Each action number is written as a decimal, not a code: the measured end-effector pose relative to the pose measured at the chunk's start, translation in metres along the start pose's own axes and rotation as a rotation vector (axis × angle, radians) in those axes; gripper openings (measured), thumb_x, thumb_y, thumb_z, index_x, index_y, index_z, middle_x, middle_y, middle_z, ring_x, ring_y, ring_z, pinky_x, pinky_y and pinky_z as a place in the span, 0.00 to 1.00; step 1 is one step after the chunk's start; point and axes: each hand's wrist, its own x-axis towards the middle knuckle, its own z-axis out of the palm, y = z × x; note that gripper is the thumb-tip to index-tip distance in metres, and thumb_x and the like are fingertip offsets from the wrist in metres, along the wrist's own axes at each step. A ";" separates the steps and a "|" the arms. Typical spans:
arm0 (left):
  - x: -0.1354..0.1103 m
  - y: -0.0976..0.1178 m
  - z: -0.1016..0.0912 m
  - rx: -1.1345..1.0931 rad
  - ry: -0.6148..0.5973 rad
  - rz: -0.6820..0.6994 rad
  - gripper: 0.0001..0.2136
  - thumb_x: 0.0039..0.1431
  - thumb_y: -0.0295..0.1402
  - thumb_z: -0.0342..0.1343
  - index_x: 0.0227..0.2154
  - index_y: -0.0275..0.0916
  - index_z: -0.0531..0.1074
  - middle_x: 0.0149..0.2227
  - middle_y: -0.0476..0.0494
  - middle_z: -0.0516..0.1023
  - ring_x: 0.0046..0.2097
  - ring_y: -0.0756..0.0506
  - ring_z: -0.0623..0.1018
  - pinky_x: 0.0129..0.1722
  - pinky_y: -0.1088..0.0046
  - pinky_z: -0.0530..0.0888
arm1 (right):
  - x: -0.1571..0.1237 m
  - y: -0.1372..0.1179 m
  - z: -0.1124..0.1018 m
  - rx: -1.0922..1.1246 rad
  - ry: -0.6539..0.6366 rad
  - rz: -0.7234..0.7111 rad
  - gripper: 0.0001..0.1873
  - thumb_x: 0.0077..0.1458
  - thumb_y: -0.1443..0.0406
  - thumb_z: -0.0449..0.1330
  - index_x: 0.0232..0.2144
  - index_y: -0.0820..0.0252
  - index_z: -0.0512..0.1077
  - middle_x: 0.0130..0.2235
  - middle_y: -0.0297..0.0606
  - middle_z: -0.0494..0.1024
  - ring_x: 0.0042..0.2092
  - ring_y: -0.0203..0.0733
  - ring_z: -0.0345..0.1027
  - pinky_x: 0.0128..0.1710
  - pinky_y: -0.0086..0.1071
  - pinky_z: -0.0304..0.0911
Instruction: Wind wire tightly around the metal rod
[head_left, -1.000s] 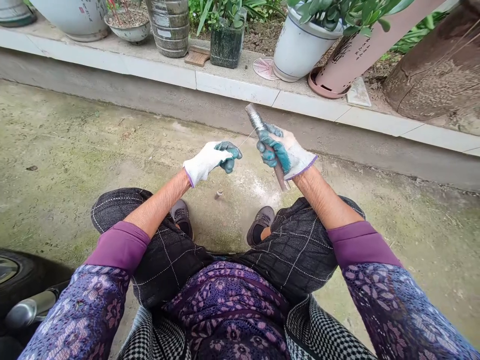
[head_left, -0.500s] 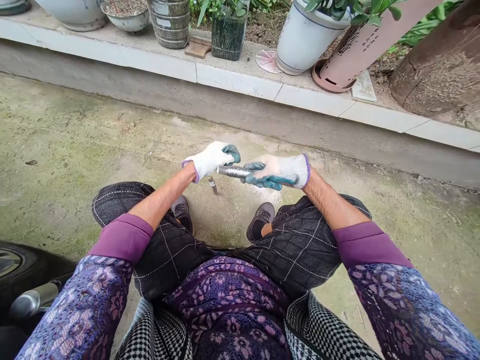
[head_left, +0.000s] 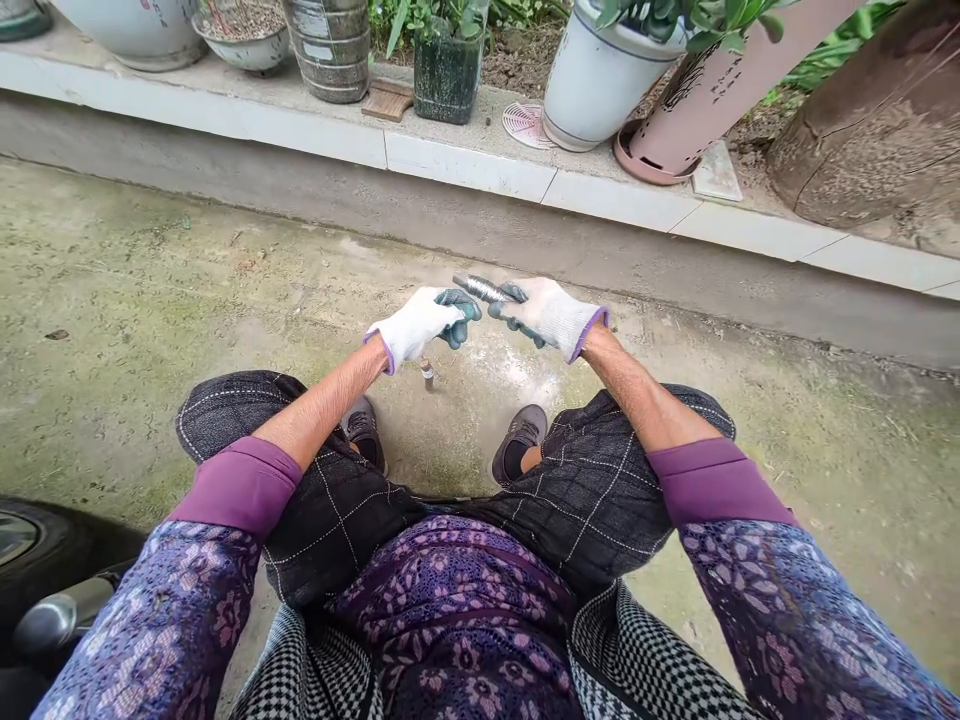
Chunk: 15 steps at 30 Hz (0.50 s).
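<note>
My right hand (head_left: 544,312), in a white knit glove with teal-coated fingers and a purple cuff, is closed around a metal rod (head_left: 481,288). The rod is ribbed and silvery along its shown length, with a dull grey end pointing up and left. Opposite it, my left hand (head_left: 427,322), gloved alike, has its fingers curled just below that end. Under the left hand shows a short dark stick end (head_left: 427,376) with a pale band; whether this hand grips it is hidden. White powder (head_left: 519,372) lies on the ground beneath the hands.
A tiled ledge (head_left: 465,165) runs across the front, bearing a white pot (head_left: 600,85), a pink pot (head_left: 694,110), a dark green container (head_left: 448,80) and a ribbed plastic container (head_left: 328,50). A black tire (head_left: 75,545) stands at the left. My shoes (head_left: 525,425) rest on the concrete.
My right hand has turned over and moved up and left, tilting the rod's free end upward. My left hand shifted slightly, and the stick end below it now stands straighter.
</note>
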 end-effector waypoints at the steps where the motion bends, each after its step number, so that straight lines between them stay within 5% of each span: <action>1: 0.000 -0.001 -0.001 -0.037 -0.014 -0.002 0.08 0.58 0.20 0.54 0.31 0.34 0.78 0.20 0.49 0.76 0.21 0.52 0.74 0.26 0.75 0.73 | -0.004 -0.004 -0.001 0.072 0.028 0.013 0.04 0.64 0.65 0.61 0.39 0.62 0.72 0.23 0.29 0.67 0.19 0.30 0.56 0.15 0.27 0.54; 5: 0.002 -0.007 -0.001 -0.081 -0.071 -0.031 0.08 0.57 0.20 0.54 0.31 0.33 0.78 0.21 0.47 0.79 0.23 0.51 0.77 0.29 0.75 0.75 | -0.022 -0.012 -0.004 0.385 0.001 -0.041 0.05 0.60 0.65 0.63 0.35 0.61 0.71 0.23 0.27 0.66 0.18 0.28 0.54 0.12 0.25 0.52; 8: 0.007 -0.013 -0.003 -0.021 -0.094 0.010 0.07 0.53 0.20 0.55 0.26 0.34 0.77 0.20 0.48 0.78 0.23 0.52 0.75 0.28 0.77 0.73 | -0.032 -0.011 -0.007 0.469 -0.150 -0.077 0.10 0.56 0.61 0.65 0.33 0.61 0.70 0.22 0.28 0.66 0.18 0.27 0.53 0.12 0.23 0.51; 12: 0.012 -0.014 -0.009 0.157 -0.106 0.118 0.07 0.47 0.20 0.57 0.23 0.36 0.78 0.21 0.51 0.77 0.24 0.52 0.73 0.26 0.79 0.68 | -0.035 -0.005 -0.008 0.237 -0.482 -0.040 0.15 0.49 0.58 0.69 0.35 0.62 0.75 0.22 0.29 0.69 0.18 0.29 0.55 0.12 0.25 0.52; 15: 0.011 -0.012 -0.010 0.273 -0.084 0.090 0.07 0.46 0.21 0.59 0.22 0.37 0.79 0.20 0.52 0.76 0.23 0.52 0.72 0.24 0.77 0.67 | -0.028 0.003 -0.002 0.042 -0.515 -0.041 0.13 0.47 0.59 0.71 0.32 0.61 0.76 0.20 0.30 0.68 0.18 0.31 0.56 0.13 0.26 0.50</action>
